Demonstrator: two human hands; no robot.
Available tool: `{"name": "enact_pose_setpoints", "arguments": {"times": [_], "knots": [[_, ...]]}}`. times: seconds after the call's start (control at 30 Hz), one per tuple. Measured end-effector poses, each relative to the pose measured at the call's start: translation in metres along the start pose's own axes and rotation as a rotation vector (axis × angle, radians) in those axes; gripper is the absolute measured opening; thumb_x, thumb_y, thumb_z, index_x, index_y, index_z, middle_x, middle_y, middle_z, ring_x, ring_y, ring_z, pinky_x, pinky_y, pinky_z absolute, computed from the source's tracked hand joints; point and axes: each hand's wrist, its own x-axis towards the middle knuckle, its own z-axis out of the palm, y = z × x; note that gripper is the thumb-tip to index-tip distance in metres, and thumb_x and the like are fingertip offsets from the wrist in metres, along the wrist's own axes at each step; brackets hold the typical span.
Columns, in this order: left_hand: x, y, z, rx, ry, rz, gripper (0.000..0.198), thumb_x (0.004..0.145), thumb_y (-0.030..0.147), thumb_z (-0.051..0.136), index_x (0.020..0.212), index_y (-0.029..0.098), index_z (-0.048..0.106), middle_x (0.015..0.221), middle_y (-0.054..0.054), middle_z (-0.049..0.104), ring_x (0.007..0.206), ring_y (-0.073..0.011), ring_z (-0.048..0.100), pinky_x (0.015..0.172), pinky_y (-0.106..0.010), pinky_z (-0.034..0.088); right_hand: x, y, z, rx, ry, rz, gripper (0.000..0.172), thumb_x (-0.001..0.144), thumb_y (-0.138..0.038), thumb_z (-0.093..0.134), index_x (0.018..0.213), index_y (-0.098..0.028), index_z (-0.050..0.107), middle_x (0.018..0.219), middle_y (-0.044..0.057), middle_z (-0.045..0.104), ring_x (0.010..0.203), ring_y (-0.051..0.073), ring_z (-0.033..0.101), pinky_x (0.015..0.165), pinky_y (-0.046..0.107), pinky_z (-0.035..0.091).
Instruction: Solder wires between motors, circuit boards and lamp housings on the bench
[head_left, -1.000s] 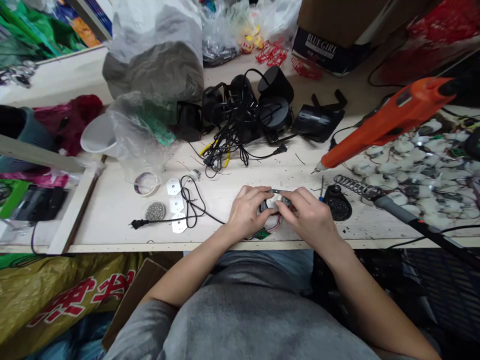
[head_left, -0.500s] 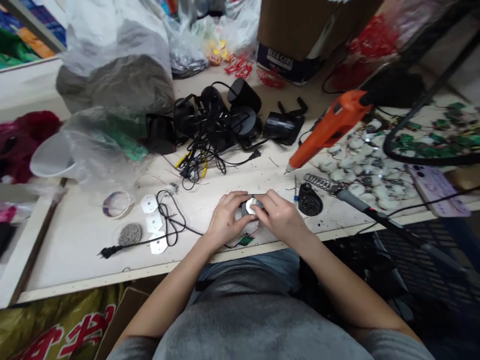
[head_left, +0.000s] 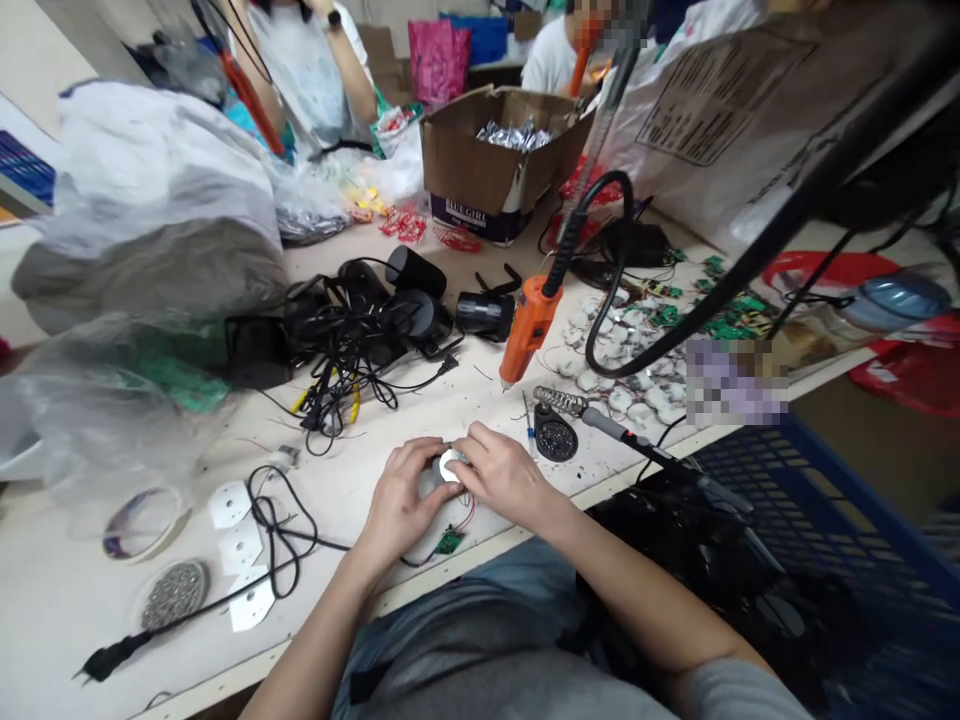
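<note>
I saw left hand point(head_left: 401, 505) and right hand point(head_left: 504, 475) cupped together, fingers closed around a small round lamp module point(head_left: 448, 467) at the bench point(head_left: 67, 610) edge. Cardboard box point(head_left: 480, 165) held silver packets point(head_left: 517, 135).

The light is bright and even and seems to come from above. Shadows on the tabletop point(head_left: 450, 400) are soft and small. A white round part point(head_left: 450, 465) shines with glare. The edges look bent and stretched. The plastic bags point(head_left: 142, 250) look blurry.
</note>
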Motion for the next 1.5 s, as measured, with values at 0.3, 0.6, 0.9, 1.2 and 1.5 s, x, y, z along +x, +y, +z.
{"name": "enact_pose_setpoints", "arguments": {"times": [0.3,0.6,0.9,1.2,1.5], "knots": [[0.0,-0.004,-0.001,-0.029,-0.008,-0.024,0.03,0.088,0.04,0.073,0.114,0.025,0.068,0.12,-0.009,0.071,0.112,-0.027,0.068,0.096,-0.046,0.057,-0.003,0.002,0.013,0.013,0.05,-0.043,0.027,0.106,-0.028,0.045,0.098,-0.015,0.066,0.088,0.007,0.061,0.077,0.02,0.058,0.071,0.033,0.051],[0.002,-0.008,-0.005,-0.046,-0.036,0.013,0.043,0.086,0.054,0.072,0.117,0.026,0.066,0.124,-0.008,0.069,0.112,-0.028,0.068,0.092,-0.044,0.06,-0.011,0.009,0.001,0.169,-0.059,-0.005,0.052,0.094,-0.033,0.069,0.139,-0.016,0.052,0.121,0.012,0.066,0.112,0.027,0.055,0.1,0.042,0.052],[0.002,-0.005,-0.004,-0.08,-0.027,-0.1,0.047,0.082,0.053,0.074,0.117,0.024,0.066,0.123,-0.008,0.07,0.104,-0.0262,0.071,0.081,-0.039,0.063,0.002,0.006,-0.011,-0.006,-0.191,-0.114,0.043,0.095,-0.028,0.064,0.131,-0.005,0.059,0.105,0.015,0.065,0.098,0.028,0.055,0.088,0.041,0.054],[-0.005,0.0,-0.003,-0.127,-0.06,-0.044,0.048,0.08,0.034,0.084,0.122,0.023,0.063,0.124,-0.009,0.07,0.111,-0.0238,0.068,0.092,-0.039,0.059,-0.002,0.009,-0.018,0.016,-0.201,-0.18,0.045,0.092,-0.013,0.06,0.137,-0.006,0.058,0.104,0.015,0.067,0.095,0.029,0.058,0.086,0.044,0.056],[-0.008,0.001,-0.005,-0.165,-0.109,-0.033,0.056,0.079,0.032,0.086,0.126,0.02,0.059,0.129,-0.011,0.067,0.121,-0.0264,0.063,0.103,-0.043,0.053,-0.022,0.019,0.006,0.135,0.015,-0.122,0.046,0.102,-0.026,0.053,0.148,-0.019,0.05,0.12,0.012,0.071,0.116,0.029,0.063,0.098,0.047,0.055]]}}
